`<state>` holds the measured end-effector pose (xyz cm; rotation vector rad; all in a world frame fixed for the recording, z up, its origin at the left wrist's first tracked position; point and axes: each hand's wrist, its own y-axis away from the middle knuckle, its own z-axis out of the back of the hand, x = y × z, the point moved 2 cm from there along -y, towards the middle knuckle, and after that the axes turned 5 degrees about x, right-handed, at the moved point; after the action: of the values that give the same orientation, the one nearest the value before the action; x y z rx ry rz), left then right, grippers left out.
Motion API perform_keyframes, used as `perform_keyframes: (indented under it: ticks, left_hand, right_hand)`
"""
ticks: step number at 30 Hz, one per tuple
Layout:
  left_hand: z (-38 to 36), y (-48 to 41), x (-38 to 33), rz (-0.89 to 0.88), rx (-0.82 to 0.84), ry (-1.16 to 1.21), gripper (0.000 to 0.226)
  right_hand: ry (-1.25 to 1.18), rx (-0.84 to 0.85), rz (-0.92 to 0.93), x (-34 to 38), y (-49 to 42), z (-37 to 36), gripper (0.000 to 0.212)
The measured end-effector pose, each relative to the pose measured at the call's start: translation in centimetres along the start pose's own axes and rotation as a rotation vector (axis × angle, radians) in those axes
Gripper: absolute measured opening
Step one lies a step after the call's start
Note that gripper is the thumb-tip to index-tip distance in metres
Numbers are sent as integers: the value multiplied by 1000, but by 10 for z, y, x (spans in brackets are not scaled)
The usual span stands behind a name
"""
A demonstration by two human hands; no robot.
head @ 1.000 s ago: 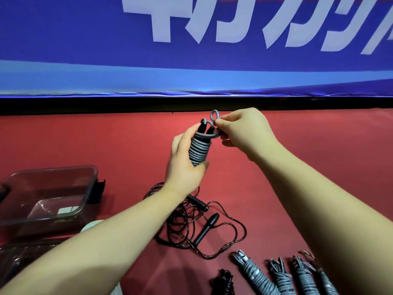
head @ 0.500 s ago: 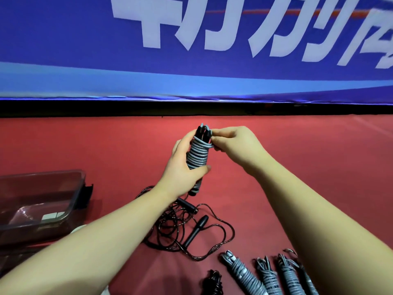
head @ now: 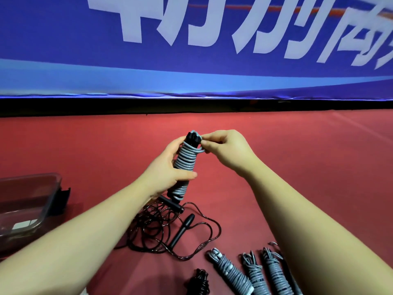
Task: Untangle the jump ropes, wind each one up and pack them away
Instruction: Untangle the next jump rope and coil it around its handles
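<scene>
A left hand [head: 168,167] grips the middle of a grey jump rope bundle [head: 185,162], its cord wound in tight coils round black plastic handles, held nearly upright above a red floor mat [head: 308,158]. A right hand [head: 225,150] pinches a loose grey loop at the bundle's top, just beside the black handle ends. Directly below the bundle, a loose black jump rope [head: 157,233] lies tangled, with one slim black handle across it. Below and right of the bundle, a row of wound grey ropes [head: 231,271] lies side by side, partly hidden by the right forearm. Further below the bundle sits a small wound black rope [head: 200,282]. Far to the bundle's left stands a clear plastic box [head: 50,201]. Behind the bundle hangs a blue banner [head: 63,50] with white characters.
</scene>
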<state>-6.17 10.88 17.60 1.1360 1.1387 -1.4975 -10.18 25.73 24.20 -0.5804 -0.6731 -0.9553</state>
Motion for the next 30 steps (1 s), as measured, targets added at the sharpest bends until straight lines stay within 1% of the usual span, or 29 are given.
perform_keyframes:
  ticks: [2, 4, 7, 10, 14, 17, 19, 21, 23, 26, 28, 30]
  left_hand:
    - [2, 3, 0, 20, 29, 8, 74]
    - [3, 5, 1, 29, 51, 15, 70]
    - [6, 6, 1, 50, 95, 2, 72]
    - [8, 5, 0, 31, 112, -3, 74]
    - [2, -2, -13, -66, 36, -32, 67]
    - [-2, -9, -21, -138, -92, 16, 56]
    - [2, -10, -20, -141, -178, 13, 52]
    - [8, -7, -18, -156, -231, -46, 44]
    - [10, -3, -20, -181, -223, -93, 41]
    - [11, 0, -21, -182, -227, -92, 45]
    - [11, 0, -19, -171, -216, -35, 42]
    - [12, 0, -16, -148, -197, 36, 39]
  right_hand:
    - [10, 27, -9, -2, 2, -3, 22]
    - [77, 55, 14, -3, 5, -4, 23]
    - [199, 96, 76, -2, 7, -4, 24]
    - [178, 74, 83, -4, 7, -4, 24]
    - [-167, -97, -11, -5, 5, -5, 17]
    - [-247, -172, -24, 2, -1, -7, 16]
    - [-264, -165, -40, 6, -3, -9, 16]
    - [-242, -129, -38, 7, -3, -13, 17]
    - [-208, -130, -20, 7, -3, -17, 18]
    - [-169, -207, -11, 9, -4, -21, 19]
    - [-149, -233, -17, 11, -5, -20, 21]
    - [-89, -203, 6, 13, -4, -20, 23]
